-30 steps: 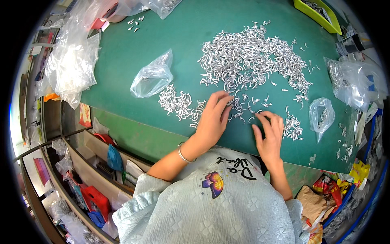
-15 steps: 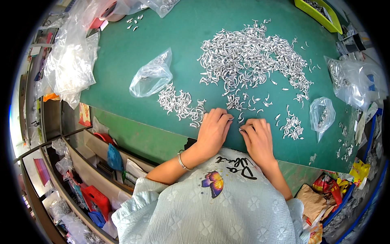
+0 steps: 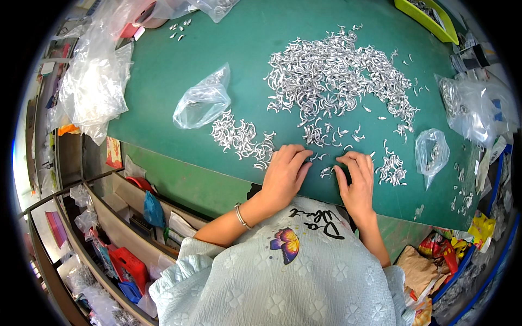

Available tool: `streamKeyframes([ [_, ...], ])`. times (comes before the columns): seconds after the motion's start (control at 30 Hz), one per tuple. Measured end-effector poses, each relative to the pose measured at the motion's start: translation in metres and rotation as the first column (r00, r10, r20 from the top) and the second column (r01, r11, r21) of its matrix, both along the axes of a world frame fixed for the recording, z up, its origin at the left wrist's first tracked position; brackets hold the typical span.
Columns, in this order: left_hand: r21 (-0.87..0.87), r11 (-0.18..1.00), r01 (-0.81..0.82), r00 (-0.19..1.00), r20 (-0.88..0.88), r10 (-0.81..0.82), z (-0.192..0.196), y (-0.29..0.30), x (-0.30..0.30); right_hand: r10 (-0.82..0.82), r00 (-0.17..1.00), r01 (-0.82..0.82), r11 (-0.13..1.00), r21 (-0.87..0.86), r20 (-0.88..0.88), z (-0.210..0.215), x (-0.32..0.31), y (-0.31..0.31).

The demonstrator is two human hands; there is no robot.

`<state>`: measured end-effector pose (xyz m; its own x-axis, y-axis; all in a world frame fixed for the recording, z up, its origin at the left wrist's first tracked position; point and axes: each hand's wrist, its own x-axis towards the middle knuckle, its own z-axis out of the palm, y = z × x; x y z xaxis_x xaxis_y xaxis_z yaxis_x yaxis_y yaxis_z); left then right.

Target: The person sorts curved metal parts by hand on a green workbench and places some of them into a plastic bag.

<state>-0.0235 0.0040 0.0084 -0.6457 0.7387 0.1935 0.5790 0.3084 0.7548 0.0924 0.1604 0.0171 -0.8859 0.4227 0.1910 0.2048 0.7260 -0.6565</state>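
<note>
A large heap of small curved silver metal pieces point(image 3: 337, 76) is spread over the green table point(image 3: 228, 70). A smaller group of the same pieces point(image 3: 239, 138) lies to its left, another small group point(image 3: 391, 169) to the right. My left hand point(image 3: 284, 176) lies flat near the table's front edge, fingers touching a few pieces. My right hand point(image 3: 356, 182) rests beside it, fingers curled down over a few loose pieces point(image 3: 326, 171) between both hands. Whether either hand grips a piece is hidden.
A clear plastic bag point(image 3: 202, 102) lies left of the pieces; a small bag with pieces point(image 3: 432, 152) sits at right. Crumpled plastic point(image 3: 89, 87) covers the left edge, a yellow-green tray point(image 3: 429, 19) the far right. Shelves with clutter point(image 3: 125, 239) stand below left.
Both hands have drawn back from the pieces toward the table's front edge and come closer together. The heaps and bags look the same.
</note>
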Motion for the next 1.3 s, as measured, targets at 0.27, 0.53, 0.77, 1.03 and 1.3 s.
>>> streamKeyframes([
  [0.27,-0.092,0.996,-0.008,0.996,-0.094,-0.001,-0.006,0.005,0.002,0.035,0.999,-0.036,0.999,0.028,0.039,0.002,0.004,-0.001],
  [0.53,-0.086,0.996,0.030,0.998,-0.057,-0.035,-0.003,0.002,0.014,0.073,0.995,-0.075,0.997,0.026,0.072,-0.001,0.002,-0.005],
  [0.77,-0.104,0.993,0.061,0.995,-0.077,-0.070,-0.006,0.001,0.012,0.113,0.991,-0.114,0.993,0.009,0.077,0.001,0.004,-0.001],
  [1.03,-0.083,0.996,-0.036,0.994,-0.106,0.027,-0.002,0.002,0.009,0.159,0.986,-0.153,0.982,-0.107,0.051,0.001,0.005,-0.012],
  [1.3,0.063,0.963,0.264,0.960,-0.113,-0.256,-0.005,-0.004,0.022,-0.035,0.996,0.058,0.951,-0.303,0.079,0.008,0.008,-0.004],
])
